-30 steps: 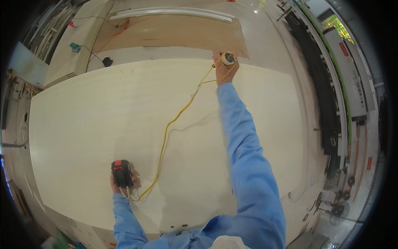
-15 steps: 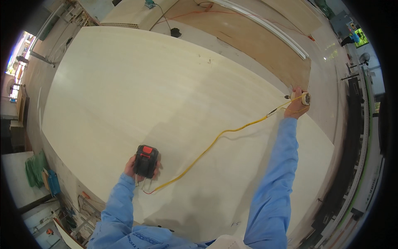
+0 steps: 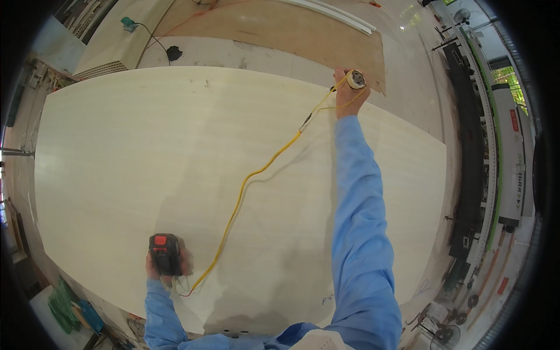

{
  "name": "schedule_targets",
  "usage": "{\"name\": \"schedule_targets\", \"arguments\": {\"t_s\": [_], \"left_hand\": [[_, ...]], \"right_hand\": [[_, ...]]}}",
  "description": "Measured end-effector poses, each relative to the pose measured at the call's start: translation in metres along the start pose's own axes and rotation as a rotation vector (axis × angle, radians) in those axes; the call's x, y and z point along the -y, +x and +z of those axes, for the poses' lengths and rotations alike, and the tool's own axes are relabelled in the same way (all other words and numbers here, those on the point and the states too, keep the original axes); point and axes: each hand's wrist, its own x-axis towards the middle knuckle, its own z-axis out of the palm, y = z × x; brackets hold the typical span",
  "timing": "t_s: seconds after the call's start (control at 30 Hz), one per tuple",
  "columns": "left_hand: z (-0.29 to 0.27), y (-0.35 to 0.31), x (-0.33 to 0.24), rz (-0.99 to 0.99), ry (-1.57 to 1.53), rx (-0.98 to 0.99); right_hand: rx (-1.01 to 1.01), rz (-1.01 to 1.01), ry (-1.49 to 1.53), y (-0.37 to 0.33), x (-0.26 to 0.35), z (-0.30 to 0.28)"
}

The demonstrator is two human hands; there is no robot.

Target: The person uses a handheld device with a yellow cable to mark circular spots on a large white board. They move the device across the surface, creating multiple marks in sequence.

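Observation:
My left hand [image 3: 152,267] is wrapped round a black power-tool battery pack [image 3: 167,255] with red parts, above the near left of a large pale board [image 3: 116,157]. Thin wires come out at the pack's near end and join a yellow cable [image 3: 241,195]. This cable runs slackly across the board toward my outstretched right hand [image 3: 344,100]. There, at the far right edge, my fingers grip a small round white device [image 3: 356,79] with a dark face; its exact kind is unclear. Thin yellow wires link it to the cable past a dark joint.
Beyond the board, a brown sheet [image 3: 262,29] lies on the floor with white strips [image 3: 332,14] and an orange cord. A pale stack [image 3: 111,52] stands far left, bearing a green tool [image 3: 129,24]. A long machine [image 3: 510,157] runs along the right.
The view has turned, so the board, hands and cable appear shifted left. Both hands keep their hold on the battery pack and the round device.

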Motion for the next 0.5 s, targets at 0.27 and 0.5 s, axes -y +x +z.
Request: {"name": "schedule_targets", "arguments": {"t_s": [0.27,0.5], "left_hand": [[-0.011,-0.001,0.002,0.022,0.04,0.045],[-0.014,-0.004,0.002,0.03,0.062,0.012]], "right_hand": [[0.011,-0.028,-0.016,-0.001,-0.034,0.004],[-0.026,0.061,-0.059,-0.01,-0.029,0.011]]}}
